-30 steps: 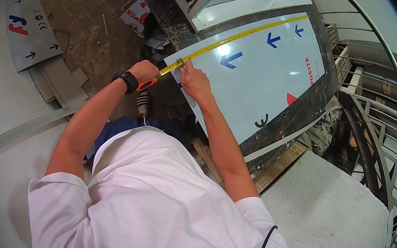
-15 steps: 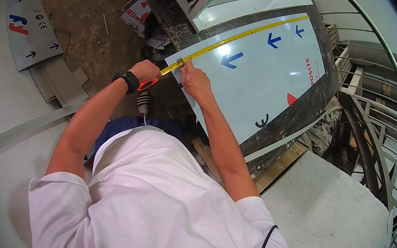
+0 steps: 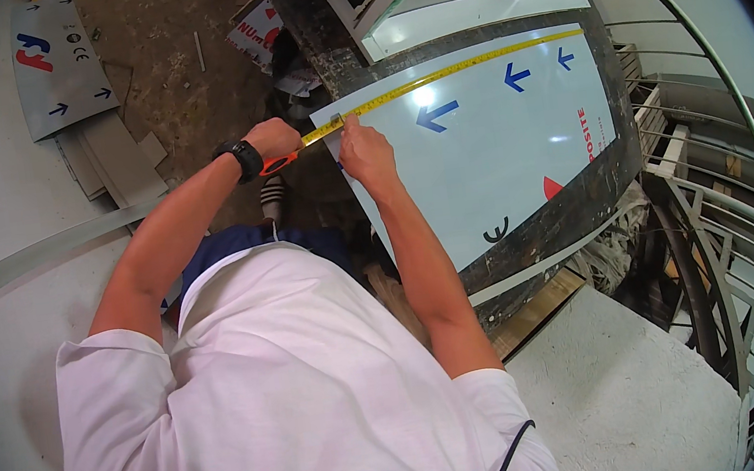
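A tape measure (image 3: 280,163) with an orange case is gripped in my left hand (image 3: 273,139), which is closed and wears a black watch on its wrist. Its yellow blade (image 3: 459,65) runs out to the right along the far edge of a pale, glossy panel (image 3: 428,186) printed with blue arrows. Near the panel's left end my right hand (image 3: 366,151) rests by the blade, fingers pinched together. A small dark piece (image 3: 336,121) shows on the blade at those fingertips; its kind is too small to make out.
The panel lies on a dark, stained table (image 3: 517,250). Beyond it rises a white frame with green edges (image 3: 482,17). A metal railing (image 3: 740,102) stands at the right, a white slab (image 3: 625,384) at the lower right. Another printed panel (image 3: 62,67) lies far left, above grey strips.
The dark piece at my right fingertips has shifted slightly left along the blade, and the right hand with it. My left hand keeps its grip on the tape measure.
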The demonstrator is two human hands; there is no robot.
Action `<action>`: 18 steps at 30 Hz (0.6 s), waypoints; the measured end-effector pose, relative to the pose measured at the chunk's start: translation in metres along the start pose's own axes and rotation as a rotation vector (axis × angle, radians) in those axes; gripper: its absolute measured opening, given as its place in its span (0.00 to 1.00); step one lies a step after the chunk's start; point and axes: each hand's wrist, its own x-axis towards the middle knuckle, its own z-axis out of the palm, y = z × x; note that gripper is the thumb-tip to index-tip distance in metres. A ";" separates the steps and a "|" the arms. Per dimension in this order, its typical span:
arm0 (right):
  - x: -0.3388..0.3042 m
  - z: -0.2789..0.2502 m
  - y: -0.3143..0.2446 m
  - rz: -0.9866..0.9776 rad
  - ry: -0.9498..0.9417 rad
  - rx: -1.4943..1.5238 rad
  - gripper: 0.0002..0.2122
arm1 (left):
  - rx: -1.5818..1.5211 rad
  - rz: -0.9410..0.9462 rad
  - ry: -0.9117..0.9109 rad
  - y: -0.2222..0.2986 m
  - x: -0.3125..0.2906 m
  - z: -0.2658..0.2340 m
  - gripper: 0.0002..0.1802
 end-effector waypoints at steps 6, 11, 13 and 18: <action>-0.001 0.000 0.006 -0.022 -0.005 0.002 0.12 | -0.010 0.028 0.003 0.005 -0.011 -0.005 0.21; 0.001 -0.004 0.002 -0.015 -0.026 -0.005 0.12 | -0.032 0.040 0.012 0.011 -0.012 -0.010 0.21; 0.007 -0.008 0.000 -0.037 -0.029 -0.064 0.11 | -0.037 0.044 0.015 0.015 -0.013 -0.011 0.21; 0.003 -0.005 0.001 -0.049 -0.008 -0.054 0.10 | -0.041 0.058 0.027 0.023 -0.023 -0.017 0.21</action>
